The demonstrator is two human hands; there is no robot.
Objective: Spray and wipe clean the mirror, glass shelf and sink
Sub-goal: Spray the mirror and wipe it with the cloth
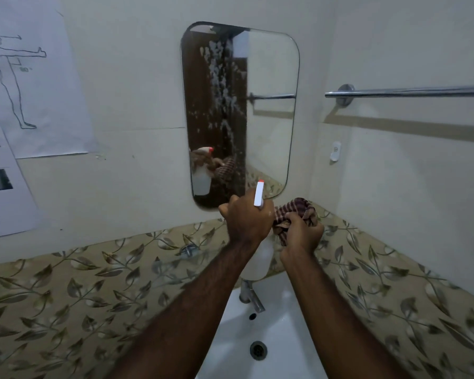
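Observation:
A tall mirror (268, 110) with rounded corners hangs on the wall, streaked with white foam spray down its middle. My left hand (244, 220) grips a white spray bottle (258, 193) with a red nozzle tip, pointed up at the mirror's lower edge. The bottle's body (257, 263) hangs below my fist. My right hand (298, 236) clutches a bunched brown checked cloth (296, 212) just to the right of the bottle. The glass shelf (175, 258) runs below the mirror, nearly transparent. The white sink (279, 335) lies beneath my forearms.
A chrome tap (251, 296) stands at the sink's back and a drain (257, 350) sits in the basin. A chrome towel rail (411, 92) crosses the right wall. Paper posters (33, 86) hang on the left. A small white hook (335, 151) is on the right wall.

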